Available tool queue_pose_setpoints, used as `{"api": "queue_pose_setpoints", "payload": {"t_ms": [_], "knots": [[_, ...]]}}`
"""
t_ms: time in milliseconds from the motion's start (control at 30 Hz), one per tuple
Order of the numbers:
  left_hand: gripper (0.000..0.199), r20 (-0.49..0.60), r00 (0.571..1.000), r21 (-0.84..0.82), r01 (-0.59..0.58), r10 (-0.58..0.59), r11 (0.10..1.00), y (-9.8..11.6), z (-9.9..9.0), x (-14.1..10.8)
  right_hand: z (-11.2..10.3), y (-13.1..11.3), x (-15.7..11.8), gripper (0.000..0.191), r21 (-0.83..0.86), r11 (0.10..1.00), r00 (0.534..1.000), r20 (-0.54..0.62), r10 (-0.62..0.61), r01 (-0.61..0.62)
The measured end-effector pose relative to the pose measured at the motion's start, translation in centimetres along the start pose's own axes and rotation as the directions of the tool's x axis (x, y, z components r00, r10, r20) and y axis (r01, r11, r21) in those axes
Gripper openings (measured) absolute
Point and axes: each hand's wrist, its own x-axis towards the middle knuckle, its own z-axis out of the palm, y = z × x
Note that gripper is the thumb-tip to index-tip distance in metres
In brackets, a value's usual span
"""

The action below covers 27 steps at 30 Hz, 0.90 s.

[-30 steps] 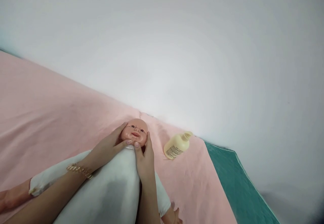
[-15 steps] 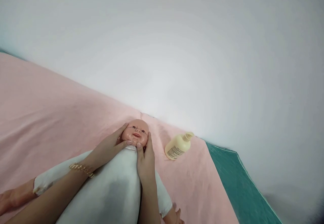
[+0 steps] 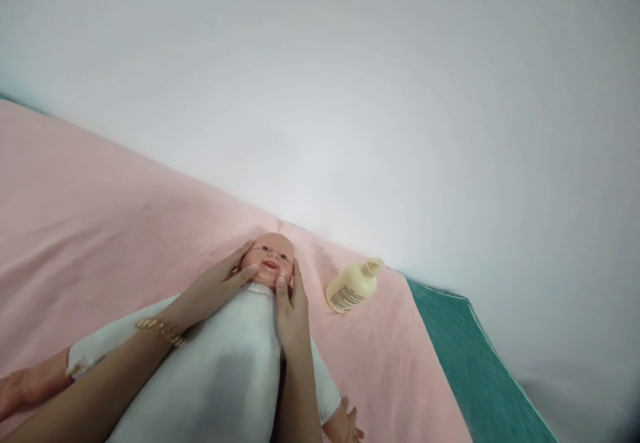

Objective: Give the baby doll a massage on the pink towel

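A baby doll in a white cloth outfit lies on its back, its bald head at the far end. My left hand cups one side of that head, its thumb on the cheek beside the mouth. On the opposite side my right hand is wrapped round the head, with the thumb by the lower cheek. The doll's arms stretch out to both sides. My fingertips behind the head are partly hidden. A coiled golden band circles my left wrist.
A pale yellow pump bottle with a printed label stands to the right of the doll's head. Pink cloth covers the surface, with green material showing at the right. A white wall rises behind.
Both thumbs have slid from under the doll's chin upward and outward onto its lower cheeks. Both hands still hold the head, and the bottle stands where it was.
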Motion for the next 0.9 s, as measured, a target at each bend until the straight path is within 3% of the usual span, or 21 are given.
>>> {"api": "queue_pose_setpoints", "payload": {"t_ms": [300, 633, 900], "knots": [[0.089, 0.052, 0.998, -0.108, -0.039, 0.045, 0.993, -1.3, 0.8, 0.4, 0.5, 0.3, -0.2, 0.078, 0.003, 1.000, 1.000, -0.020, 0.006, -0.006], [0.075, 0.011, 1.000, 0.045, 0.007, -0.007, 0.999, -0.5, 0.6, 0.2, 0.3, -0.1, -0.2, 0.069, -0.031, 0.999, 1.000, -0.016, -0.015, 0.015], [0.068, -0.022, 0.999, -0.009, -0.023, 0.023, 1.000, -0.3, 0.2, 0.2, 0.1, 0.3, 0.1, 0.066, -0.029, 0.999, 0.999, -0.043, -0.015, 0.014]]}}
